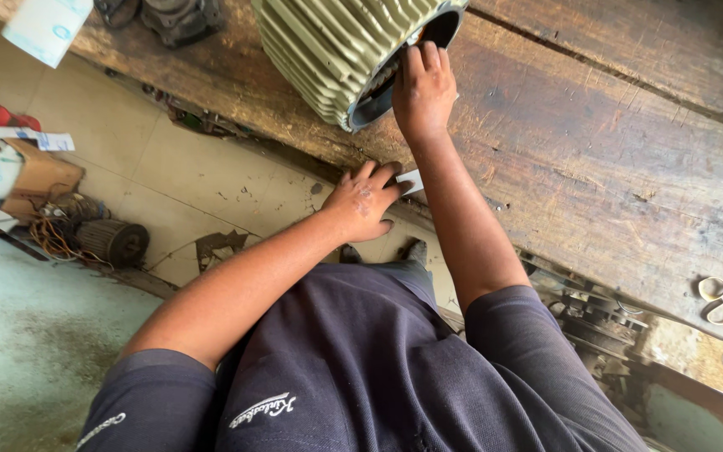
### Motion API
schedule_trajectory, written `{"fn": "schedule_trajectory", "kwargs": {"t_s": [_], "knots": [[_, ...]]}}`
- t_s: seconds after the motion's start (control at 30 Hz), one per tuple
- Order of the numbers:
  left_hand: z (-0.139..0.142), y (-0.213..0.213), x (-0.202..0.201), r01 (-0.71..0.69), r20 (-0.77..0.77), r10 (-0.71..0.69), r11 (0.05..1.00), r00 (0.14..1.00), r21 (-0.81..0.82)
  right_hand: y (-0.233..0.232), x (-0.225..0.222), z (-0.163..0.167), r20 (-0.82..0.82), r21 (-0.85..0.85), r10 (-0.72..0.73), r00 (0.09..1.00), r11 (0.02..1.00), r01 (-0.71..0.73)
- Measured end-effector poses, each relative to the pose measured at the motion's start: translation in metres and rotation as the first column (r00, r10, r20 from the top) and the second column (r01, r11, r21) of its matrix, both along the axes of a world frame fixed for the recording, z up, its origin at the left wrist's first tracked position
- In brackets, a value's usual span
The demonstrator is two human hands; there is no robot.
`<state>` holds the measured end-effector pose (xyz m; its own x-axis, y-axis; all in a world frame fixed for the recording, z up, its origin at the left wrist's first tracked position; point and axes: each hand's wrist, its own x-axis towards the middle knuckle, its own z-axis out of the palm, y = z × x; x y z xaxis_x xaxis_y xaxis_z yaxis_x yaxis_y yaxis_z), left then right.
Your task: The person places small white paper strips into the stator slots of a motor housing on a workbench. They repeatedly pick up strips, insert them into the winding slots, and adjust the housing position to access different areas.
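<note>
Worn wooden counter [596,159]: at twelve o'clock, right hand [423,88], fingers together, presses the finned motor housing [336,50] rim; left hand [363,203] lies flat, fingers apart, over a white slip [412,180].

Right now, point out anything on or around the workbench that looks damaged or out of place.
The wooden workbench is cracked, gouged and stained. On the floor, a small motor lies on its side amid tangled wire beside torn cardboard. The ribbed motor housing under the right hand looks intact.
</note>
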<state>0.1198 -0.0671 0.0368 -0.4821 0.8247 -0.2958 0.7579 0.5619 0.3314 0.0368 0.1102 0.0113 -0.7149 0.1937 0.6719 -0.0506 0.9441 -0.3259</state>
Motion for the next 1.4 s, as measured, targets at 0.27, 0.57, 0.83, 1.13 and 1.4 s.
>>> {"fn": "schedule_trajectory", "kwargs": {"t_s": [0.27, 0.57, 0.83, 1.13, 1.4], "knots": [[-0.010, -0.001, -0.002, 0.022, -0.028, -0.023, 1.000, 0.999, -0.009, 0.013, 0.004, -0.009, 0.004, 0.077, 0.167, 0.986, 0.983, -0.166], [-0.013, -0.002, -0.003, 0.015, -0.066, -0.014, 1.000, 0.998, 0.006, 0.021, 0.009, -0.010, 0.091, 0.176, 0.096, 0.991, 0.978, -0.110], [-0.019, -0.004, -0.003, 0.011, -0.083, -0.005, 0.997, 0.997, 0.077, 0.031, 0.015, -0.008, 0.084, 0.208, 0.166, 0.982, 0.961, -0.180], [-0.009, 0.008, -0.005, 0.017, -0.080, -0.021, 0.999, 0.997, -0.048, 0.034, 0.004, -0.018, 0.076, 0.209, 0.163, 0.984, 0.962, -0.176], [-0.003, 0.007, -0.008, 0.004, -0.045, -0.005, 0.999, 0.999, -0.042, 0.039, 0.000, -0.016, 0.065, 0.382, 0.182, 0.981, 0.904, -0.193]]}}
